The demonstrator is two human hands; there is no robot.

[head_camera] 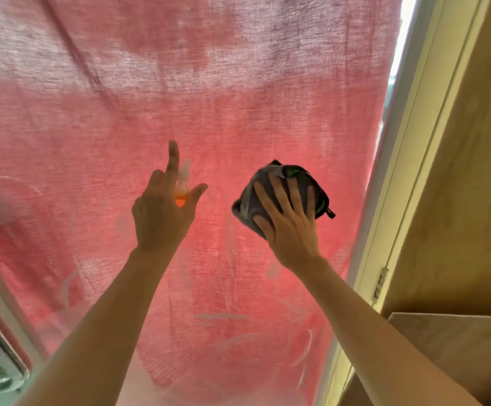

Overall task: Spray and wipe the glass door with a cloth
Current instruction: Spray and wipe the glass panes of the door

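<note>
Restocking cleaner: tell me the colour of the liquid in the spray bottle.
Orange, in the spray bottle; head view.

Daylight comes through the red curtain (209, 98) behind the glass, glowing pink and backlighting both forearms. A blown-out white strip runs right of the curtain; wide-angle bending bows the door frame (408, 142), and faint reflections haze its lower part.

Grey cloth (270, 197), pink curtain (209, 83)
</note>
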